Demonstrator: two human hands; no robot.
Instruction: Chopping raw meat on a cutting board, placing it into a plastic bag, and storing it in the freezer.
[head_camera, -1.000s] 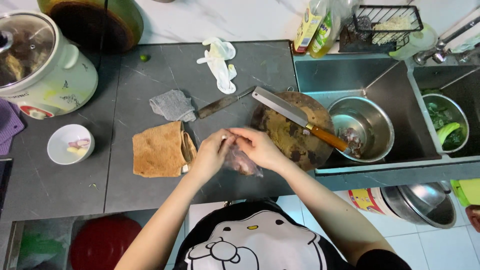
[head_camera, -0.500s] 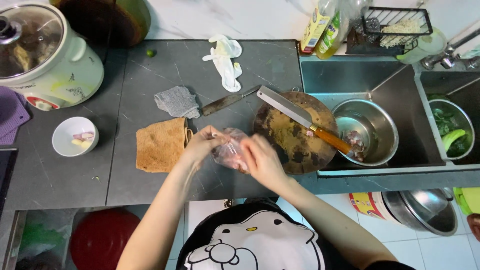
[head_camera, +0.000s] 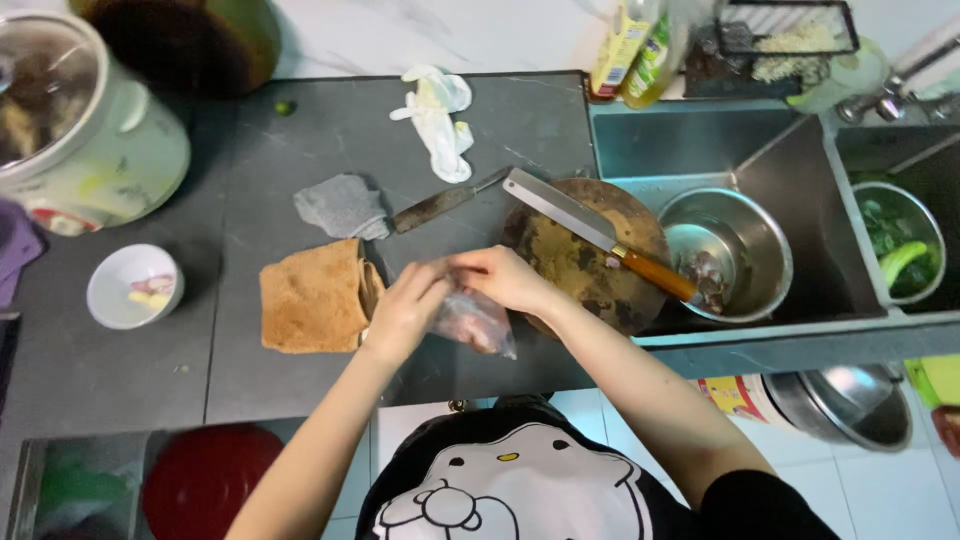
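Both hands have shifted little in the past second: they stay paired over the clear plastic bag (head_camera: 475, 322) at the front of the dark grey countertop (head_camera: 250, 380), the bag now hanging lower and more to the person's right than a second ago.

Left hand (head_camera: 405, 308): fingers curled in, narrow, pinching the bag's upper edge. Right hand (head_camera: 505, 278): also closed to a pinch at the same top edge, fingertips meeting the left ones. Bag: thin, see-through, pinkish contents inside, exact kind not clear. It droops below both hands onto the counter, just in front of the round wooden chopping board (head_camera: 590, 255).

Around them:
- cleaver (head_camera: 600, 235) lying across the board, blade up-left, orange-brown handle pointing toward the sink.
- steel bowl (head_camera: 725, 250) in the sink, just beside the board, some dark pieces in it.
- second bowl with green vegetables (head_camera: 900, 250) in the far sink basin.
- smaller dark knife (head_camera: 445, 200) on the counter behind the hands.
- folded brown cloth (head_camera: 315, 295) just beside the left hand; grey rag (head_camera: 340, 205) behind it.
- crumpled white glove (head_camera: 440, 120) farther back.
- small white bowl (head_camera: 132, 285) well to the left.
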